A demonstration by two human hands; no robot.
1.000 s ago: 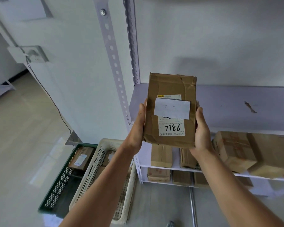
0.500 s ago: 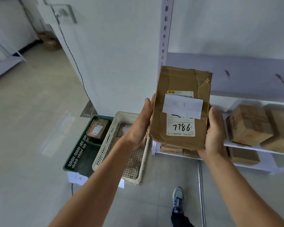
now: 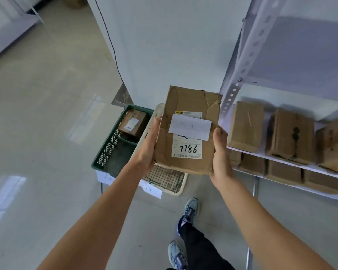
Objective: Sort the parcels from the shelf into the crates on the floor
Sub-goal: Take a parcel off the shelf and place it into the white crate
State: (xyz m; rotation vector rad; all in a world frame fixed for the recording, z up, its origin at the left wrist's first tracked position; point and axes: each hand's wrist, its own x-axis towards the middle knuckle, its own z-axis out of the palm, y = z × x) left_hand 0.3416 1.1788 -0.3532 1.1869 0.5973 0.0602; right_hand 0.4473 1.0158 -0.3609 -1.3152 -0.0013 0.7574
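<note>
Brown cardboard, creased and torn near its top right corner, makes up the parcel (image 3: 187, 131) held up in front of the camera, above the near end of the cream crate (image 3: 165, 179). The left hand (image 3: 147, 148) presses flat against the parcel's left edge and the right hand (image 3: 220, 152) clasps its right edge, thumb on the front face, so both hands grip it between them. On the parcel's face a white slip (image 3: 189, 126) with faint handwriting lies across a printed label (image 3: 186, 145) marked 7186 in black.

Left of the parcel, on the floor, sits a green crate (image 3: 113, 151) holding one small brown box (image 3: 133, 122) at its far end. The cream crate touches the green one's right side; how much it holds cannot be told, as the parcel hides most of it. Paper tags (image 3: 151, 190) lie on the floor at the near ends of both crates.

Right of the parcel stands a white metal shelf (image 3: 240, 53), with more brown parcels (image 3: 290, 136) on two of its levels. Below the parcel, two blue shoes (image 3: 191, 208) and a dark trouser leg show on the grey floor.
</note>
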